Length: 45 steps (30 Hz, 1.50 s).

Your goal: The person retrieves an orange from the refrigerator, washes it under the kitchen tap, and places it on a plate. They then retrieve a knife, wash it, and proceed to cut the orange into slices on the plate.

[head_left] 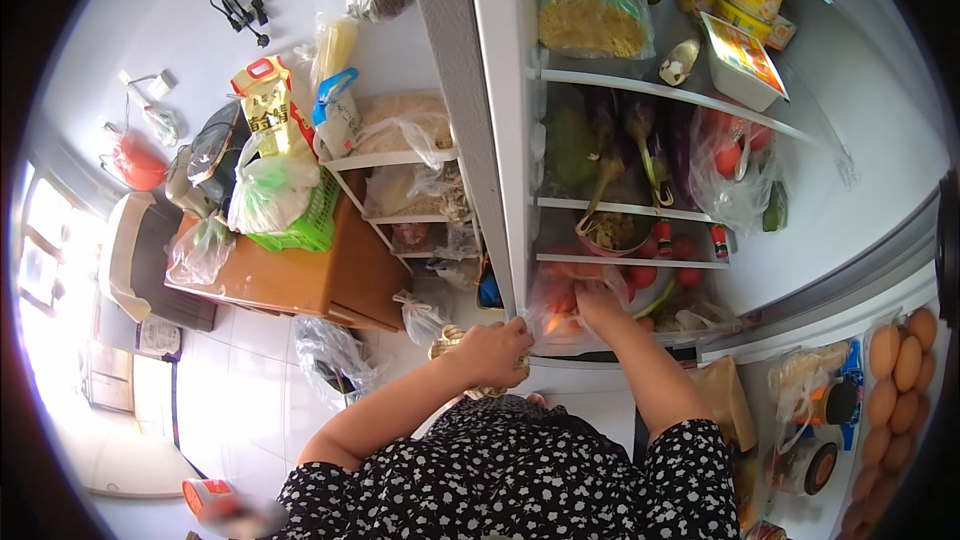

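Observation:
My left hand [495, 352] is closed in front of the open fridge, its fingertips at the edge of a clear plastic bag [548, 298]. A beige, knobbly bundle [447, 341] sticks out on both sides of that hand; its kind is unclear. My right hand [600, 306] reaches into the lowest fridge section, its fingers closed at the same bag. Red and orange round items show through the film there. Around that hand lie red tomatoes [687, 277] and a green stalk [655, 295]. The bag partly hides the fingertips.
Eggplants [640, 135], a bowl [612, 232] and a bagged red item [735, 150] sit on the fridge shelves [680, 90]. Eggs [905, 365] and jars [803, 465] fill the door at right. Left stand a white rack [385, 155] and a brown cabinet [350, 270].

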### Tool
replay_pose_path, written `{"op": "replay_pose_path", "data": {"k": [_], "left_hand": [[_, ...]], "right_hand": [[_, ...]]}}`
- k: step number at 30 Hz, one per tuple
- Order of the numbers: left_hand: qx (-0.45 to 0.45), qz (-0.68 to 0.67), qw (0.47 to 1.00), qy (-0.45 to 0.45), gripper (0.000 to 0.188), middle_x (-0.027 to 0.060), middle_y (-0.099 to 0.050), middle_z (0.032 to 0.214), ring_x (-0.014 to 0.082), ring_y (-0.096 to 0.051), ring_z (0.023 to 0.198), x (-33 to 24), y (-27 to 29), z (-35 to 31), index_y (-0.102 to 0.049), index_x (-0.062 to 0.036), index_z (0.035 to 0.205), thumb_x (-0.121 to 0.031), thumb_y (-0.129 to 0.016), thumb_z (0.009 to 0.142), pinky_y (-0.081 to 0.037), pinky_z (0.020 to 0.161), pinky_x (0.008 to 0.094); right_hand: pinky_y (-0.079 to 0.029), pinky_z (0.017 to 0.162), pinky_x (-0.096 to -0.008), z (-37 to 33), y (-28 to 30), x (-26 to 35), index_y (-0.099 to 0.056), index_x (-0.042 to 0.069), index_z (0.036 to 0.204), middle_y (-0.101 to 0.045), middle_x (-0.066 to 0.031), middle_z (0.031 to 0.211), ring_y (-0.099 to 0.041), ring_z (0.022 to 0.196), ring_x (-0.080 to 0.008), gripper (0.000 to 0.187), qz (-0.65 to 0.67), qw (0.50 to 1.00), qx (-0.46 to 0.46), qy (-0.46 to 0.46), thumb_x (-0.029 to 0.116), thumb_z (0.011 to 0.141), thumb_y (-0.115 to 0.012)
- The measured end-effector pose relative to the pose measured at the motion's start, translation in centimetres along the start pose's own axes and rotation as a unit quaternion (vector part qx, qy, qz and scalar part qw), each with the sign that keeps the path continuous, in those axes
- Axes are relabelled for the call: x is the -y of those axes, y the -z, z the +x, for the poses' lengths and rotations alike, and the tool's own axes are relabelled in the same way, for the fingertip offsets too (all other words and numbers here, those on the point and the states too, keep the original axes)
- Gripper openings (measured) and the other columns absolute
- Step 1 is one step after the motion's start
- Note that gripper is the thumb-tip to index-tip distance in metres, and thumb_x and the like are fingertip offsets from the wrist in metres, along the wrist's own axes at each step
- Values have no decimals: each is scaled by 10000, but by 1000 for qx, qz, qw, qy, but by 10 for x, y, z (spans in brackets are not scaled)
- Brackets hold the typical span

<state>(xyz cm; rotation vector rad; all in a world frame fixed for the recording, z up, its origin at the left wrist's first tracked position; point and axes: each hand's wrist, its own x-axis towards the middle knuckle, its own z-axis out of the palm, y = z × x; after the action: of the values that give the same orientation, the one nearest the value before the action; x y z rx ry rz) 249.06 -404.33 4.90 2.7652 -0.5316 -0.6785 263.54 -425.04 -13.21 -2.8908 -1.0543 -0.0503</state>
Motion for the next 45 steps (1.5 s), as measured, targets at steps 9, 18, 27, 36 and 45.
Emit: {"op": "replay_pose_path", "data": {"k": [9,18,27,36,45], "left_hand": [[-11,-18,1000,19,492,99,-497,1170,290,-555,1022,3,-2,-13,-565,-100,1159,-343,-586,731,-480,836,433],[-6,-17,1000,21,491,92,-483,1182,288,-551,1044,1,-12,-13,-556,-105,1167,-345,-588,740,-477,850,440],[-56,-21,998,0,488,102,-493,1154,300,-577,986,3,-15,-16,-557,-99,1155,-330,-589,726,-488,816,438],[-42,-10,999,-31,459,108,-497,1149,304,-574,970,-8,-20,-8,-573,-88,1116,-334,-593,730,-483,827,427],[-37,-11,998,-45,476,97,-493,1184,297,-562,994,-6,-16,-4,-564,-95,1144,-334,-594,733,-480,841,418]], "right_hand": [[-500,808,-351,38,40,39,-703,156,920,-668,-99,984,-635,926,-230,365,114,965,224,-77,367,623,-728],[-510,768,-358,37,-10,33,-723,231,767,-689,-54,838,-656,822,-226,190,148,970,120,-148,315,598,-741],[-427,938,-376,3,-16,-38,-516,75,1236,-521,-150,1274,-527,1132,-286,471,73,978,167,98,345,850,-529],[-387,996,-370,-10,19,-28,-521,63,1220,-478,-191,1292,-450,1212,-306,644,32,980,193,26,310,662,-727],[-389,978,-322,-24,99,-35,-512,83,1241,-508,-81,1243,-486,1155,-223,645,587,795,95,-123,276,675,-754]]}}
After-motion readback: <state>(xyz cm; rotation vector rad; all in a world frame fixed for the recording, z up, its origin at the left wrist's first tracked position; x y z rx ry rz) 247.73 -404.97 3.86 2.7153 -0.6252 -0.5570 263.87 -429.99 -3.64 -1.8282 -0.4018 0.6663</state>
